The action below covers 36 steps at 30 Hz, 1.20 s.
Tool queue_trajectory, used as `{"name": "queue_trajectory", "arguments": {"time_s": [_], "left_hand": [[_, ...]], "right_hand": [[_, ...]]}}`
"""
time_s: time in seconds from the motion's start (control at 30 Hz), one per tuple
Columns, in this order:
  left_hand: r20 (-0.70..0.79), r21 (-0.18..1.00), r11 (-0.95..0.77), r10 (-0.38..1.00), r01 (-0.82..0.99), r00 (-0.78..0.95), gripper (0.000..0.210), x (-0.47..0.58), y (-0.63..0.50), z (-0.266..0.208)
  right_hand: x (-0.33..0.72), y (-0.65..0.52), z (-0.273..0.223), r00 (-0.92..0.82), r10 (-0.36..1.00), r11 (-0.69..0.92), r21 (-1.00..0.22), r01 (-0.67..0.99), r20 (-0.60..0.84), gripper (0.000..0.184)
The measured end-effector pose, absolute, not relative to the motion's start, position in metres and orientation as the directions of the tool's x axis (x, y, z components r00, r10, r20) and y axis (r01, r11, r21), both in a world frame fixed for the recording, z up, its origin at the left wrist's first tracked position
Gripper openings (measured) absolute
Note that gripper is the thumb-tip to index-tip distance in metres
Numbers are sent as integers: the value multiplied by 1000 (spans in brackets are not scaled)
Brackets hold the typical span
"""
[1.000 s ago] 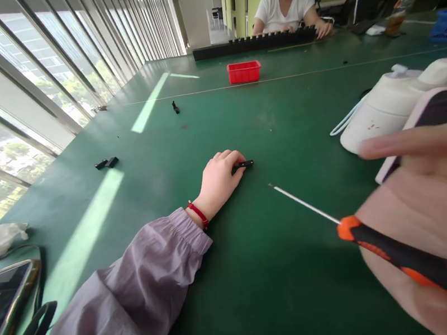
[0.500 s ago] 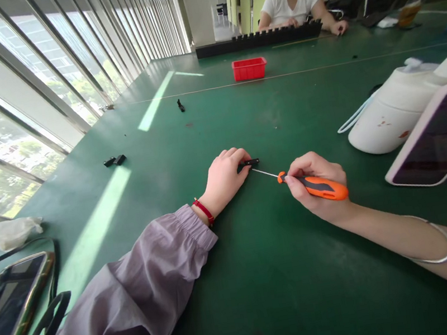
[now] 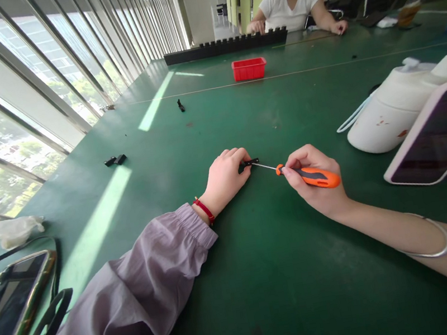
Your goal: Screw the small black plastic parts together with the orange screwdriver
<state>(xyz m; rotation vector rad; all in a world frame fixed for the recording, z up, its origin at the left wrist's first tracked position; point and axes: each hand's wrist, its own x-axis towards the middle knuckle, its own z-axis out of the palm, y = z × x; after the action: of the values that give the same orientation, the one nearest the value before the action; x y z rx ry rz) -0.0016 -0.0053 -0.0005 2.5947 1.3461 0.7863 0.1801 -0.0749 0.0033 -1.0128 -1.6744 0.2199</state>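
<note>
My left hand (image 3: 228, 175) is closed on a small black part (image 3: 253, 161), pinning it near the middle of the green table (image 3: 290, 270). Only one end of the part sticks out past the fingers. My right hand (image 3: 318, 175) grips a screwdriver (image 3: 320, 177) by its orange and grey handle. Its thin metal shaft points left, with the tip at the exposed end of the black part; whether it sits in a screw is too small to tell.
Small black pieces (image 3: 115, 160) lie at left, another black piece (image 3: 181, 105) farther back. A red bin (image 3: 249, 69) and long black toothed strip (image 3: 225, 47) are beyond, before a seated person (image 3: 291, 6). At right are a white bottle (image 3: 392, 107) and phone (image 3: 434, 134); another phone (image 3: 16, 308) lies left.
My right hand has raised the screwdriver slightly, bringing its tip up to the black part. My left hand stays put. Across the table, the long black strip has shifted left.
</note>
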Motion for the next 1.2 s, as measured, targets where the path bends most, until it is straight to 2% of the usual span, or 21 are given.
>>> {"name": "queue_trajectory", "arguments": {"time_s": [0.4, 0.47, 0.67, 0.9, 1.07, 1.2], "left_hand": [[397, 311, -613, 778, 726, 487, 9, -1, -6, 0], [393, 310, -615, 777, 725, 491, 8, -1, -6, 0], [392, 317, -619, 776, 719, 495, 8, -1, -6, 0], [382, 315, -624, 773, 715, 506, 8, -1, -6, 0], [387, 309, -632, 766, 711, 513, 7, -1, -6, 0], [400, 311, -638, 760, 704, 512, 6, -1, -6, -1]], "right_hand": [[180, -75, 3, -34, 751, 601, -660, 450, 660, 12], [180, -76, 3, -33, 741, 612, -654, 444, 671, 13], [178, -74, 4, 13, 660, 677, -602, 424, 751, 32], [178, -76, 5, -9, 668, 663, -590, 460, 744, 23], [179, -74, 2, 15, 633, 710, -588, 388, 774, 39], [179, -74, 2, 1, 643, 700, -588, 406, 766, 33]]}}
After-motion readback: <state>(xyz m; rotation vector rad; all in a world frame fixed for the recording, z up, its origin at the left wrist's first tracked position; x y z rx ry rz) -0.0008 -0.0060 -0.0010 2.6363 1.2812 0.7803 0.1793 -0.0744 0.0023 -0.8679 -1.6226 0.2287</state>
